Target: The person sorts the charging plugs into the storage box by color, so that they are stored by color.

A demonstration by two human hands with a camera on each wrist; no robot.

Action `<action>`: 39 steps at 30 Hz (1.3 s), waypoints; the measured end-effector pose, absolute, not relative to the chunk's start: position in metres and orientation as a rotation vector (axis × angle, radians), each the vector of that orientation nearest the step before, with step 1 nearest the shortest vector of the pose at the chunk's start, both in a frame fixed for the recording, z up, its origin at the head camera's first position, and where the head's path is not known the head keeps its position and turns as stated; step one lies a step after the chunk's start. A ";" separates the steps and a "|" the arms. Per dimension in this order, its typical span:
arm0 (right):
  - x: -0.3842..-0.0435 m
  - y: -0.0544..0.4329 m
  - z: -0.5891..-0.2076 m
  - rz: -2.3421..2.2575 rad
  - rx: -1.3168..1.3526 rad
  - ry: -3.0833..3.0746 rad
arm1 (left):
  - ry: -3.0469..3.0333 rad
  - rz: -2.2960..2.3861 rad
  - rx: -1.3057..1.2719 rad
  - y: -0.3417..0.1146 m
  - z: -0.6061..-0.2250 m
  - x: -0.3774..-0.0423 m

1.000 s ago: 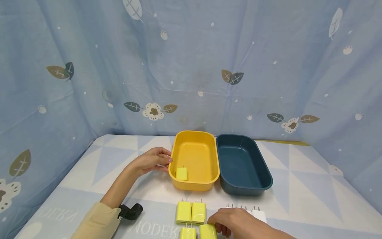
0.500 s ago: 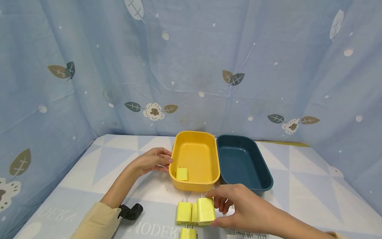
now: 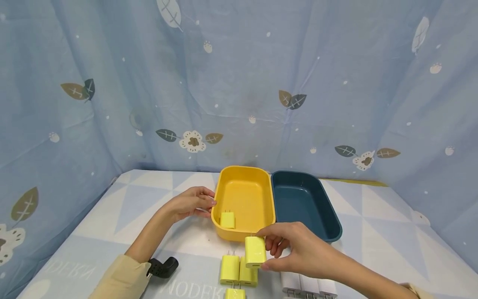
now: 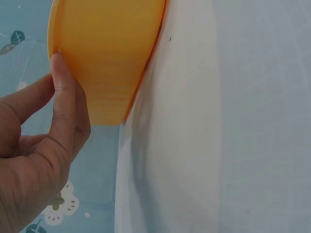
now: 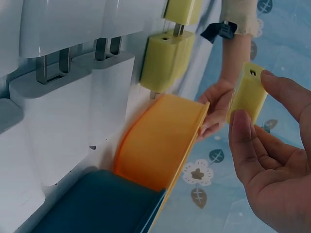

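Between thumb and fingers, my right hand pinches a yellow charger plug, raised above the table just in front of the yellow bin. The right wrist view shows the port end of this charger and the thumb and fingertips on it. My left hand touches the left rim of the yellow bin with its fingertips; up close, the fingers lie against the bin's outer wall. One yellow charger stands inside the bin, at its near left corner. Several more yellow chargers stand on the table in front.
A dark blue bin stands right beside the yellow one. White chargers stand in rows below my right hand, partly hidden by it. A black wrist strap mount sits on my left forearm. A patterned curtain rises behind the table.
My right hand has lifted a yellow charger from the front group and carried it forward toward the yellow bin. More white chargers now show under that hand. My left hand has stayed at the bin.
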State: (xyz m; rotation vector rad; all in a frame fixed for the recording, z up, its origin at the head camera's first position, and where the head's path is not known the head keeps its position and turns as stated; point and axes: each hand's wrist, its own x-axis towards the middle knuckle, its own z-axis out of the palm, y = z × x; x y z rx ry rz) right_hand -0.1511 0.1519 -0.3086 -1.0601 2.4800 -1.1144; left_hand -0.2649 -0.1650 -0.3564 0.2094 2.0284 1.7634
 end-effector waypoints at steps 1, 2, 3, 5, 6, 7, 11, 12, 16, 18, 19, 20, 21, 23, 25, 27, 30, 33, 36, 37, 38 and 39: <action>-0.152 0.152 -0.309 -1.111 -1.057 2.483 | 2.024 1.764 0.210 -0.165 -0.357 -0.265; -0.153 0.151 -0.309 -1.108 -1.053 2.487 | 2.020 1.765 0.211 -0.165 -0.357 -0.265; -0.154 0.151 -0.309 -1.105 -1.050 2.493 | 2.017 1.767 0.215 -0.165 -0.357 -0.265; -0.156 0.150 -0.309 -1.111 -1.048 2.496 | 2.011 1.771 0.221 -0.165 -0.358 -0.266; -0.156 0.150 -0.309 -1.115 -1.049 2.497 | 2.009 1.772 0.223 -0.166 -0.358 -0.266; -0.157 0.149 -0.309 -1.118 -1.045 2.498 | 2.008 1.772 0.228 -0.166 -0.358 -0.266; -0.161 0.148 -0.308 -1.133 -1.042 2.501 | 1.995 1.781 0.238 -0.167 -0.358 -0.267; -0.161 0.148 -0.308 -1.136 -1.042 2.504 | 1.992 1.784 0.240 -0.167 -0.358 -0.267; -0.165 0.147 -0.308 -1.150 -1.038 2.524 | 1.986 1.794 0.241 -0.167 -0.358 -0.268; -0.168 0.146 -0.308 -1.156 -1.035 2.538 | 1.992 1.792 0.236 -0.167 -0.358 -0.268; -0.169 0.146 -0.309 -1.157 -1.036 2.544 | 1.995 1.791 0.234 -0.167 -0.358 -0.268; -0.170 0.146 -0.310 -1.157 -1.037 2.552 | 1.998 1.789 0.233 -0.167 -0.359 -0.268; -0.171 0.146 -0.311 -1.159 -1.039 2.558 | 2.001 1.787 0.231 -0.167 -0.359 -0.267; -0.174 0.146 -0.313 -1.155 -1.041 2.576 | 2.004 1.784 0.222 -0.166 -0.359 -0.267; -0.177 0.147 -0.315 -1.152 -1.043 2.592 | 2.007 1.783 0.222 -0.166 -0.360 -0.266; -0.180 0.147 -0.316 -1.152 -1.047 2.606 | 2.010 1.782 0.220 -0.166 -0.360 -0.266; -0.186 0.147 -0.319 -1.153 -1.051 2.620 | 2.015 1.779 0.213 -0.166 -0.361 -0.266; -0.191 0.146 -0.321 -1.151 -1.043 2.637 | 2.016 1.774 0.200 -0.165 -0.361 -0.266; -0.195 0.145 -0.323 -1.147 -1.031 2.660 | 2.020 1.774 0.205 -0.165 -0.361 -0.266; -0.197 0.144 -0.323 -1.143 -1.028 2.668 | 2.020 1.776 0.203 -0.165 -0.361 -0.266; -0.198 0.144 -0.323 -1.144 -1.025 2.673 | 2.022 1.779 0.204 -0.165 -0.361 -0.266; -0.200 0.143 -0.324 -1.143 -1.020 2.677 | 2.022 1.782 0.202 -0.165 -0.361 -0.266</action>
